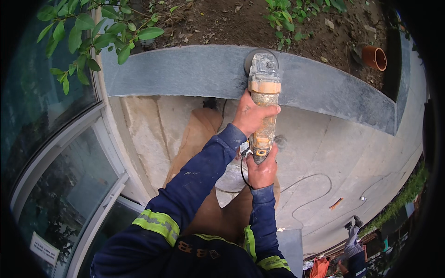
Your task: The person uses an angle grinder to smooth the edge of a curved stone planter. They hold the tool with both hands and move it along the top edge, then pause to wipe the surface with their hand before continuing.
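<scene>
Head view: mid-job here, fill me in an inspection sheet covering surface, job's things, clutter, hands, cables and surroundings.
Surface: grey stone ledge, dusty in places, above a pale concrete floor.
Job's things: worn grinder, its disc over the ledge; contact cannot be told.
Clutter: small orange object on the floor; tipped clay pot on the soil.
Hands: left hand around the grinder's body, right hand gripping its rear end.
Cables: black cord near the right hand; loose grey cable curving across the floor.
Surroundings: glass door at left, leafy branch upper left, another person lower right.
</scene>
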{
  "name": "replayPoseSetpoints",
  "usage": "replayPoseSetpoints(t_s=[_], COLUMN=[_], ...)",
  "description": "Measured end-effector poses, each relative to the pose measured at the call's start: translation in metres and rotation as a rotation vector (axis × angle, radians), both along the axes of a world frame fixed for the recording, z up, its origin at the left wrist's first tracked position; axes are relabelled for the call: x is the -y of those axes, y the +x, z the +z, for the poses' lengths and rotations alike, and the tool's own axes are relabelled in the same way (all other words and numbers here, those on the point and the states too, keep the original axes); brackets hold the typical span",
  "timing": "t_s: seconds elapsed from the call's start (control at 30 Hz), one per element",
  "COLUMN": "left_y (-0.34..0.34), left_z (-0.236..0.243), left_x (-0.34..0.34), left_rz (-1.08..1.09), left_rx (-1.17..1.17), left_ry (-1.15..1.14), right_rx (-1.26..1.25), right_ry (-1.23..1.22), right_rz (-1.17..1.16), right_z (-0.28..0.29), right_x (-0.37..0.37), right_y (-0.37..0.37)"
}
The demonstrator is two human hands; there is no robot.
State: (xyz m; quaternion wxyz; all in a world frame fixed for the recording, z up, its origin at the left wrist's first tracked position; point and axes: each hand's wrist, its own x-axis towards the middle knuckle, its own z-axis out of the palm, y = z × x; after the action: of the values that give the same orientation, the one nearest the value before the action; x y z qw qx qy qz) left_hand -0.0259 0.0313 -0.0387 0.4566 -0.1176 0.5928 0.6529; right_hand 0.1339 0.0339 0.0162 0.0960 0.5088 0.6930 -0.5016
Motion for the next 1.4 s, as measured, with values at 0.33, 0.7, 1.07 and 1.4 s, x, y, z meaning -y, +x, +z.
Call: replayPoseSetpoints(t_s=[0.33, 0.7, 1.07, 1.4], left_y=[0.003, -0.001, 0.012, 0.006], left_z=[-0.001, 0.005, -0.007, -0.002], left_x=[0.001, 0.008, 0.002, 0.0], left_rz=[0.004, -0.013, -0.026, -0.046], left_rx=[-0.005, -0.018, -0.041, 0.013], left_ry=[-0.003, -0.025, -0.002, 0.01], right_rx=[-0.017, -0.056, -0.04, 0.012], right_ry=[-0.006, 0.005, -0.006, -0.014], right_rz=[0.0, 0.009, -0.024, 0.005], right_z=[-0.001, 0.005, 0.001, 0.002], right_x=[-0.001, 0.004, 0.0, 0.0], right_y=[0.001, -0.004, 0.01, 0.005])
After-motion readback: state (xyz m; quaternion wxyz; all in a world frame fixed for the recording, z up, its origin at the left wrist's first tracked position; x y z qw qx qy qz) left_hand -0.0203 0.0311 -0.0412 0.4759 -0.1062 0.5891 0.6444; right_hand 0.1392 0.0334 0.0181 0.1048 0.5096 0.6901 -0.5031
